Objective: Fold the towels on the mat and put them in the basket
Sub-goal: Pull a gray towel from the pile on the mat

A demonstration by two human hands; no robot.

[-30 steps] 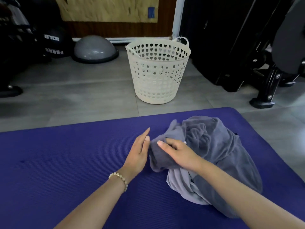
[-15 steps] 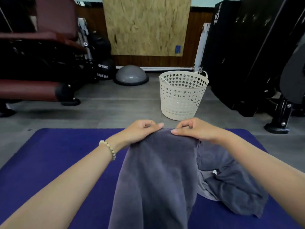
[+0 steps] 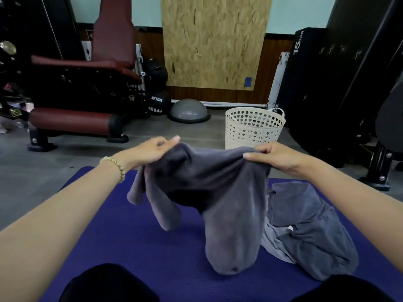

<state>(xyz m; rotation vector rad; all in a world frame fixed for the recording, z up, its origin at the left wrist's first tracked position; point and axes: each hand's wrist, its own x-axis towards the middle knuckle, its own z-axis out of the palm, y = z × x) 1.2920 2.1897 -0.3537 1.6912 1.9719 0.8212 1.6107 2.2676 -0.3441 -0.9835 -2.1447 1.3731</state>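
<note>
Grey towel [image 3: 218, 188] is pinched aloft by left hand [image 3: 152, 150] and right hand [image 3: 279, 158]; corners are best found and spread.

Maroon bench [image 3: 87, 88] left — grey balance dome [image 3: 188, 111], medicine ball [image 3: 158, 102] beside; plywood panel [image 3: 216, 42] behind.

so a second ago the right hand [image 3: 277, 158] was just digging into the pile [image 3: 305, 225] while the left hand [image 3: 150, 151] lay flat on the mat [image 3: 130, 236], and now both are pinching one towel [image 3: 218, 188] up top, spread wider apart so it sags between them
</note>
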